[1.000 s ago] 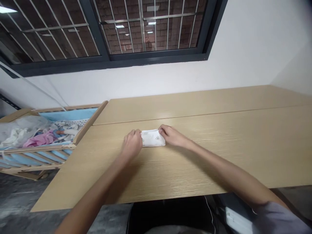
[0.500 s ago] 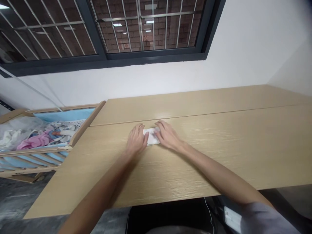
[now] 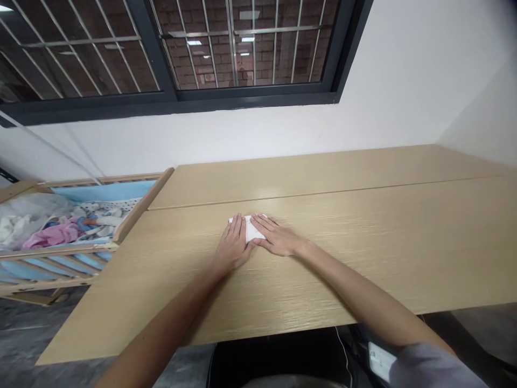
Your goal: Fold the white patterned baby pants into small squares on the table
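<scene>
A small folded white cloth point(image 3: 251, 229) with a faint print lies on the light wooden table point(image 3: 363, 237). My left hand point(image 3: 232, 248) rests flat on the cloth's left part, fingers stretched out. My right hand point(image 3: 277, 238) lies flat over its right part, fingers together and extended. Both palms press down, and only a narrow strip of cloth shows between them.
A wooden crib point(image 3: 60, 237) with blue lining and a heap of mixed clothes stands to the left of the table. A white wall and a barred window point(image 3: 169, 48) lie behind. A dark chair or bag point(image 3: 283, 361) sits under the table's near edge.
My hands moved from the ends of the cloth inward, folding it smaller, and now lie flat on top of it.
</scene>
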The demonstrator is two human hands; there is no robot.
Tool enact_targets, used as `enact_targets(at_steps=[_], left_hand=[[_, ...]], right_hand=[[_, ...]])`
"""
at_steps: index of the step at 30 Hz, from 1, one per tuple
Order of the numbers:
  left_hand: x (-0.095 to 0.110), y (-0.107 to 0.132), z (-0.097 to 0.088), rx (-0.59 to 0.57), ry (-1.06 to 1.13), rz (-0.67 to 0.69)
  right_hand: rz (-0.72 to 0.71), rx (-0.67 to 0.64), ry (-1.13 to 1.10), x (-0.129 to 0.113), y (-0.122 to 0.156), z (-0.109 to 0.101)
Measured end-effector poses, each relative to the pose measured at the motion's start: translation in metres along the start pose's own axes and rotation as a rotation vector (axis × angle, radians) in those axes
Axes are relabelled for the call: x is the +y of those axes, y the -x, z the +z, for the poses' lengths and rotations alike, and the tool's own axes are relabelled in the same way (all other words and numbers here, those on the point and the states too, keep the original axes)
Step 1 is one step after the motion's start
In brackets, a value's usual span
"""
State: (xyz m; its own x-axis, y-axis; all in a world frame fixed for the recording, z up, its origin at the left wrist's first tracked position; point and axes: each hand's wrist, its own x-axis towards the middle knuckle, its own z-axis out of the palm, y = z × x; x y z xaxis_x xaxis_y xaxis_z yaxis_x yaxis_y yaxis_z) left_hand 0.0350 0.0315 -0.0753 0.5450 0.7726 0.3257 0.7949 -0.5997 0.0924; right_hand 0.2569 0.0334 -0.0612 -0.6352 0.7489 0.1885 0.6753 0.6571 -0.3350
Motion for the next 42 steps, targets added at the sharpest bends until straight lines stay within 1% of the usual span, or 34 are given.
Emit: enact_targets(at_steps=[4, 7, 10, 12, 14, 18, 20, 22, 25, 27, 29, 31, 32, 34, 35, 37, 39, 42], left_hand=[[-0.003, -0.001, -0.005, -0.009, 0.037, 0.006], [-0.013, -0.003, -0.017, -0.044, 0.08, 0.064], [-0.027, -0.006, -0.029, -0.059, 0.104, 0.145], [-0.033, -0.007, -0.034, -0.045, 0.106, 0.161], [-0.035, -0.008, -0.035, -0.021, 0.102, 0.153], [-0.027, -0.012, -0.04, 0.048, 0.088, 0.094], [-0.021, -0.017, -0.048, 0.084, 0.088, 0.043], [-0.015, -0.022, -0.06, 0.112, 0.103, -0.005], [-0.007, -0.027, -0.081, 0.145, 0.167, -0.079], [-0.004, -0.026, -0.093, 0.16, 0.235, -0.135], [-0.002, -0.02, -0.1, 0.164, 0.312, -0.19], [0.0, -0.013, -0.099, 0.147, 0.475, -0.289], [0.001, -0.009, -0.097, 0.124, 0.563, -0.357], [0.004, -0.001, -0.087, 0.061, 0.677, -0.488], [0.006, 0.002, -0.082, 0.034, 0.681, -0.532], [0.01, 0.006, -0.07, -0.006, 0.61, -0.562], [0.015, 0.01, -0.06, -0.036, 0.551, -0.558], [0.02, 0.013, -0.052, -0.091, 0.457, -0.536]], right_hand=[[-0.018, -0.029, -0.036, 0.002, 0.003, -0.006], [-0.009, -0.009, -0.058, 0.002, 0.004, -0.008], [0.006, 0.032, -0.097, 0.004, 0.003, -0.008], [0.006, 0.075, -0.123, 0.006, 0.001, -0.006], [0.001, 0.143, -0.14, 0.007, -0.003, -0.004], [0.002, 0.313, -0.148, 0.003, -0.009, 0.0], [0.002, 0.346, -0.154, -0.001, -0.011, 0.0], [0.012, 0.346, -0.196, -0.004, -0.013, -0.004], [0.098, 0.381, -0.397, -0.004, -0.017, -0.017], [0.146, 0.438, -0.597, -0.002, -0.022, -0.03], [0.152, 0.485, -0.781, 0.001, -0.029, -0.046], [0.163, 0.5, -0.897, 0.004, -0.036, -0.06], [0.189, 0.483, -0.923, 0.005, -0.039, -0.065], [0.276, 0.413, -0.913, 0.008, -0.044, -0.068], [0.326, 0.368, -0.89, 0.009, -0.046, -0.067], [0.415, 0.289, -0.838, 0.014, -0.05, -0.058], [0.455, 0.234, -0.797, 0.022, -0.054, -0.045], [0.418, 0.183, -0.75, 0.035, -0.059, -0.023]])
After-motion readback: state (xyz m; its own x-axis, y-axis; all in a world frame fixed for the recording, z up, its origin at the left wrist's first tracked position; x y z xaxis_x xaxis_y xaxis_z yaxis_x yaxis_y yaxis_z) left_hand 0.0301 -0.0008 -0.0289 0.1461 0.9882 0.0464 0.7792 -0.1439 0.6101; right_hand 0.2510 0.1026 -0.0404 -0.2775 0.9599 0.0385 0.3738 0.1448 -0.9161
